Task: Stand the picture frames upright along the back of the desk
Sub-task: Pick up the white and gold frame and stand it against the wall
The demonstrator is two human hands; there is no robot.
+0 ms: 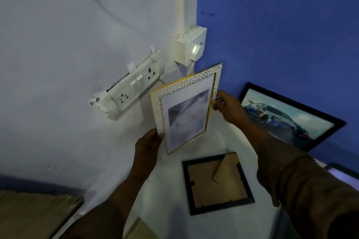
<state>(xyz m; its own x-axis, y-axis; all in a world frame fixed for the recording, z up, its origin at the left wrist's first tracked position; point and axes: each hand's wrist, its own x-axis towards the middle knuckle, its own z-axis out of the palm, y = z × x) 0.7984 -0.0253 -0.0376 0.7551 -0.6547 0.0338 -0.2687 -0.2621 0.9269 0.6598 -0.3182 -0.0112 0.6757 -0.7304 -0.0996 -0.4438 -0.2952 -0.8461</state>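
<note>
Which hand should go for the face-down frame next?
Probably right. The dark frame lies back-up on the desk, below the right hand, which only pinches the white pebbled frame by its side edge. The left hand grips its lower corner, bearing it.

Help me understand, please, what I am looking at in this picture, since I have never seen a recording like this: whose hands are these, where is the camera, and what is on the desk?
There is no machine here. The one picture comes from a wide-angle camera worn on a person's head, looking forward and down, so the arms reaching in from below are that person's own.

Both hands hold a white pebble-patterned picture frame upright above the white desk, near the corner of the room. The left hand grips its lower left edge; the right hand pinches its right edge.

On the desk, a dark frame lies face down, its brown backing and stand showing. Further back, a black frame with a car picture already leans against the blue wall. A switch and socket panel sits on the white wall.
</note>
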